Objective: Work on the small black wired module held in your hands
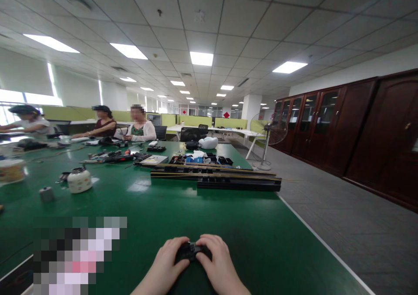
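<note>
A small black plastic-looking part [188, 252] is held between my two hands, low in the head view over the green table. My left hand [169, 258] grips its left side, thumb in front and fingers curled over the back. On the other side my right hand [215, 256] has its thumb and fingers closed around the right end. The fingers cover much of the part, so its exact kind cannot be made out.
Long black rails [238, 183] with thin brass-coloured rods lie across the green table [146, 216]. A cream jar [79, 180] and a grey metal cylinder [46, 194] stand left. Several people sit along the far left side. A floor fan [267, 140] stands beyond the right edge.
</note>
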Available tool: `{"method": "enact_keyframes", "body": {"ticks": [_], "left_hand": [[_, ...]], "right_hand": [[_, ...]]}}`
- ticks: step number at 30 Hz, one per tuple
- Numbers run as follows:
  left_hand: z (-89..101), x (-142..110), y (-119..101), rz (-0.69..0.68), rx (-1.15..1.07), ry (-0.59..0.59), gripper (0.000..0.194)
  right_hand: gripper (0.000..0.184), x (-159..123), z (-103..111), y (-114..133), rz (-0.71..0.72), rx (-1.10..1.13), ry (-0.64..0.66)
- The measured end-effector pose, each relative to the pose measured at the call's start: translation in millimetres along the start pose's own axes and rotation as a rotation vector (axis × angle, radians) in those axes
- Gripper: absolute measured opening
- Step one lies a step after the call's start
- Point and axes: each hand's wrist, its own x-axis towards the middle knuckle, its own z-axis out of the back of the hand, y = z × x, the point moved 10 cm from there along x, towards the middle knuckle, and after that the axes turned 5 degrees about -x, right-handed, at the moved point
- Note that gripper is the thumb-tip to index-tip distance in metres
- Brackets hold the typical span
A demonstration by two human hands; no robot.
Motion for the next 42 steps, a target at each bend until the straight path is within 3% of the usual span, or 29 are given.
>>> {"method": "enact_keyframes", "body": {"ticks": [22, 42], "left_hand": [[4.7, -4, -8, 0.036, 0.0, 0.023, 0.047], [2.8, -3, -5, 0.049, 0.0, 0.031, 0.047]], "right_hand": [[0.034, -2, 38, -35, -0.125, 0.094, -0.407], [0.035, -2, 41, -41, -0.141, 0.094, -0.453]]}}
